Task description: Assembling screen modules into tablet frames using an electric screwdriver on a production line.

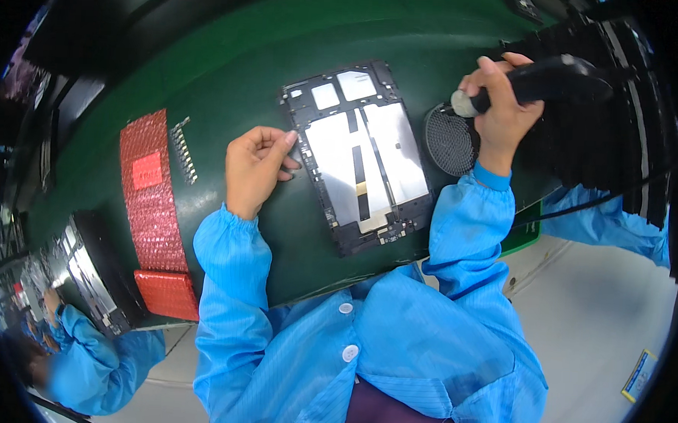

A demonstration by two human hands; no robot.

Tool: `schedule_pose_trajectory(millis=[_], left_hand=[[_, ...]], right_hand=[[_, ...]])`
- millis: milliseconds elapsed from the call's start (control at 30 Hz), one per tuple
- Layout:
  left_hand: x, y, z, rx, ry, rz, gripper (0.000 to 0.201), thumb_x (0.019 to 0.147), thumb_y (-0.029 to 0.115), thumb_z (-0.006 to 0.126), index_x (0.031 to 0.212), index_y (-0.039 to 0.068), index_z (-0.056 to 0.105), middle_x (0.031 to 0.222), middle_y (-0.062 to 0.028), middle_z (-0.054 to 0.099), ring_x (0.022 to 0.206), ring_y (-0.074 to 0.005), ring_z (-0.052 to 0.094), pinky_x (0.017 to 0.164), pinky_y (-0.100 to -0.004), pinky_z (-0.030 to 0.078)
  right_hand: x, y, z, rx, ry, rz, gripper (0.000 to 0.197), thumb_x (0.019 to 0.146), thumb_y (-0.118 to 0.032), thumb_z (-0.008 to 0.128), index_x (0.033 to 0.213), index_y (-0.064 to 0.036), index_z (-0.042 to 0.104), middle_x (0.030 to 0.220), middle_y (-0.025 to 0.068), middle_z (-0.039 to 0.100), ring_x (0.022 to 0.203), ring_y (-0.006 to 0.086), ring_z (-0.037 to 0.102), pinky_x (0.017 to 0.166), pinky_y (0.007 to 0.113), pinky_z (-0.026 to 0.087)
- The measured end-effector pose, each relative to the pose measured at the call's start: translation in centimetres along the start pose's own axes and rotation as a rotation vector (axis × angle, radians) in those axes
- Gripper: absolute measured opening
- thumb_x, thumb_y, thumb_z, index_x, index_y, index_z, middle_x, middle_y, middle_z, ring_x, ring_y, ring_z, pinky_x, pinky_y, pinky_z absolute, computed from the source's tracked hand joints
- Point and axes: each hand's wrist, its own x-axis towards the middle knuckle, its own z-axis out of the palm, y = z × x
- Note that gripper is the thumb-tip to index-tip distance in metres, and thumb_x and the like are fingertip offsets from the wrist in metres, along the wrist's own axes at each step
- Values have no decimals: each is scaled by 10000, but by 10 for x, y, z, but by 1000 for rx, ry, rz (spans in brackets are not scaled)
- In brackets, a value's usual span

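Left hand [256, 166]: at the left long edge of the panel; thumb and forefinger drawn close together, the other fingers curled. Whether the tips touch the edge or pinch anything, I cannot tell.
Right hand [503, 117]: wrapped firmly around a black tool [560, 79] with a pale round end, held to the right of the panel.
Flat panel [341, 160]: lying on the green tabletop [227, 93] between the two hands, its far end leaning left; black frame, shiny silver plates in the middle, a dark strip and a thin dark line running lengthwise between them.
Round mesh disc [445, 146]: grey, close by the panel's right edge — the pale end of the tool is right by its far side.
Red bubble wrap [155, 219]: a long sheet to the left of the left hand, a brighter red patch [147, 170] on it; a folded red packet [167, 295] sits at its near end.
Small toothed strip [183, 153]: just right of the wrap.
Second panel [90, 269]: at the lower left, black and silver, on the tabletop.
Co-worker [101, 364]: lower left, blue sleeve, near the second panel — another blue garment [607, 223] shows at right.
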Motion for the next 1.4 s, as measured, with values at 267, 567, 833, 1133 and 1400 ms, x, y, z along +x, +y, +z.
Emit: schedule_pose_trajectory(millis=[267, 567, 833, 1133, 1400], left_hand=[[8, -5, 4, -114, -34, 51, 154, 825, 97, 641, 874, -42, 597, 728, -71, 620, 581, -120, 623, 448, -226, 489], [3, -4, 2, -103, -5, 30, 137, 819, 90, 641, 841, -41, 608, 698, -60, 615, 566, -111, 619, 444, -225, 492], [1, -1, 1, -69, 4, 42, 147, 820, 102, 633, 842, -41, 613, 695, -70, 622, 559, -124, 622, 436, -243, 486], [3, -3, 2, -73, 5, 65, 141, 817, 93, 630, 830, -47, 615, 688, -85, 631, 557, -136, 629, 431, -252, 481], [2, -5, 2, -66, 7, 97, 135, 818, 85, 628, 823, -49, 617, 670, -93, 631, 549, -140, 627, 447, -259, 490]], right_hand=[[-19, -33, 76, 266, -243, 87, 294, 757, -13, 680, 1015, -22, 541, 631, 74, 607, 514, 164, 592, 536, 279, 500], [-46, -10, 142, 247, -492, 116, 272, 745, 16, 698, 974, 3, 553, 628, 67, 618, 534, 129, 604, 516, 231, 479], [-48, -3, 146, 221, -520, 106, 259, 746, -4, 699, 966, -1, 563, 629, 64, 623, 531, 149, 613, 530, 242, 488], [-48, 2, 146, 225, -516, 93, 233, 742, 1, 701, 938, -3, 574, 627, 66, 622, 529, 142, 610, 527, 237, 488], [-64, -5, 147, 134, -550, 121, 272, 726, -8, 722, 954, -5, 574, 709, 62, 636, 597, 114, 625, 559, 221, 489]])
